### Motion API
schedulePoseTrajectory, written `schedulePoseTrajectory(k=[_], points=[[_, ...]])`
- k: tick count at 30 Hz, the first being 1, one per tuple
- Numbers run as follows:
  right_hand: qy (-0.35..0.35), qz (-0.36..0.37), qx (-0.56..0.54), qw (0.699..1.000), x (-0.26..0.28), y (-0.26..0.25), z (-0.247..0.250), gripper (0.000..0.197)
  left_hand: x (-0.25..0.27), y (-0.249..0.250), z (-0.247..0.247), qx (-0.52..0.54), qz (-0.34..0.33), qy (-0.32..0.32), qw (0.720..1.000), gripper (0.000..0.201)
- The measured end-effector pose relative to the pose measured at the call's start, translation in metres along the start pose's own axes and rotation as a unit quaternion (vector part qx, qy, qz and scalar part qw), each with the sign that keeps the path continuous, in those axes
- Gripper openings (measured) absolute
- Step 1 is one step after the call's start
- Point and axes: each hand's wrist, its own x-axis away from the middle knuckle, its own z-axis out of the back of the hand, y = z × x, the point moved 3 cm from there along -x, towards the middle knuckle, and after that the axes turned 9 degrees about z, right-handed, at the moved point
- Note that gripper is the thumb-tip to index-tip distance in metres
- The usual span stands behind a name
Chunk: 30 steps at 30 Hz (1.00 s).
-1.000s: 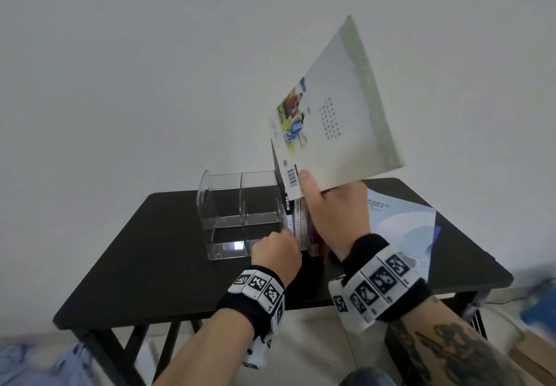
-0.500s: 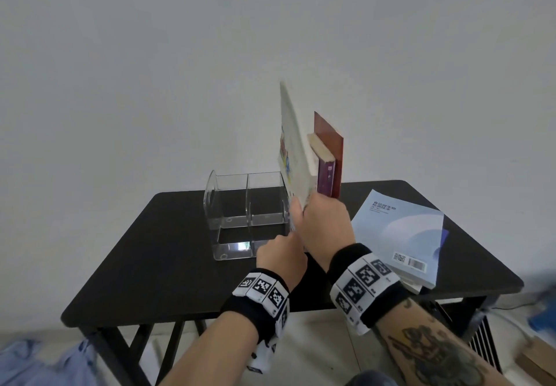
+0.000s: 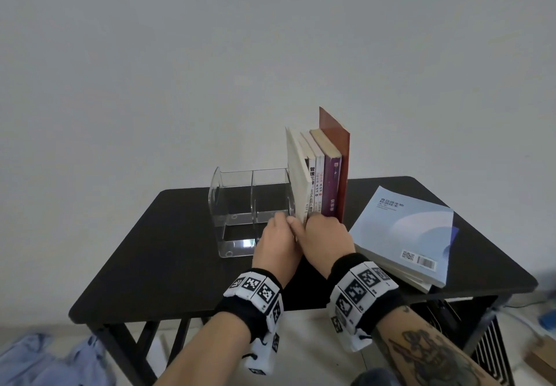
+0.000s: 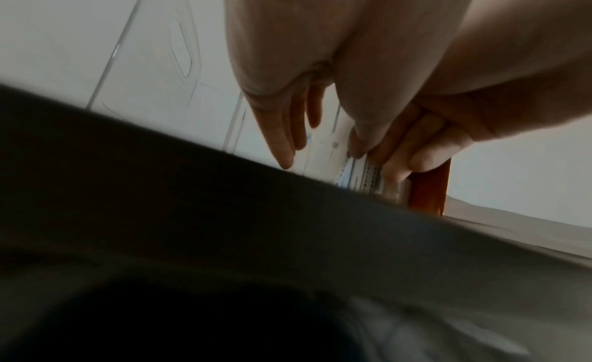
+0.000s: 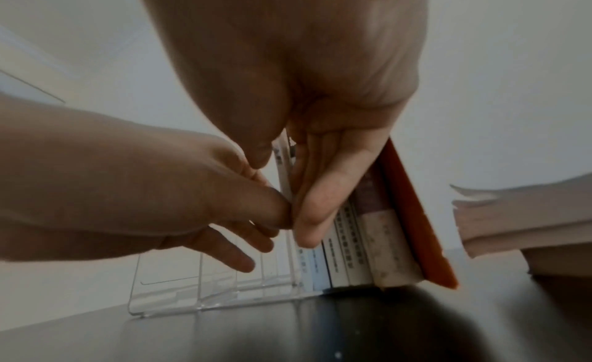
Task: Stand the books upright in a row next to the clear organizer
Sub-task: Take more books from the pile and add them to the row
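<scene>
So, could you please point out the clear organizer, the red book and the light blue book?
clear organizer [image 3: 216, 193]: head view, on its curved left wall.
red book [image 3: 334, 128]: head view, on its cover's upper part.
light blue book [image 3: 400, 229]: head view, on its cover's middle.

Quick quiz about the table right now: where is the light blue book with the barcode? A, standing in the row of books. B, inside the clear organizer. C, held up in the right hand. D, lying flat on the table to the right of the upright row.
D: the light blue book lies flat on top of a stack on the table, right of the upright row, with neither hand on it.
</scene>
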Motion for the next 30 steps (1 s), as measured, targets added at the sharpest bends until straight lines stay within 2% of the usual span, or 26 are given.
schedulePoseTrajectory(k=[2, 4, 8, 11, 15, 22, 26, 28, 30], points=[[0.037, 0.005, -0.014, 0.999, 0.003, 0.000, 0.004, 0.043, -0.006, -0.003, -0.006, 0.022, 0.009, -0.046, 0.999, 0.054], [0.066, 0.027, -0.011, 0.997, 0.007, -0.002, 0.010, 0.032, -0.013, -0.005, -0.013, 0.015, 0.021, -0.101, 0.995, 0.067], [0.069, 0.060, 0.040, 0.995, 0.002, -0.005, 0.012, 0.032, -0.016, -0.005, -0.020, 0.000, 0.017, -0.112, 0.994, 0.059], [0.058, 0.055, 0.063, 0.995, -0.008, -0.004, 0.009, 0.029, -0.021, -0.007, -0.016, 0.004, 0.047, -0.091, 0.995, 0.047], [0.024, 0.040, 0.083, 0.995, -0.015, -0.005, 0.007, 0.029, -0.031, -0.011, -0.012, -0.003, 0.050, -0.100, 0.994, 0.035], [-0.001, 0.042, 0.107, 0.993, -0.012, -0.004, -0.006, 0.030, -0.033, -0.020, -0.015, 0.018, 0.062, -0.142, 0.988, 0.028], [-0.023, 0.039, 0.111, 0.993, -0.011, -0.004, -0.002, 0.024, -0.034, -0.022, -0.016, 0.025, 0.068, -0.155, 0.985, 0.028], [-0.003, 0.045, 0.104, 0.994, -0.009, -0.007, 0.004, 0.021, -0.034, -0.021, -0.017, 0.021, 0.069, -0.162, 0.984, 0.026], [0.085, 0.076, 0.055, 0.992, -0.006, -0.013, 0.016, 0.016, -0.035, -0.019, -0.017, -0.001, 0.049, -0.167, 0.985, 0.023]])
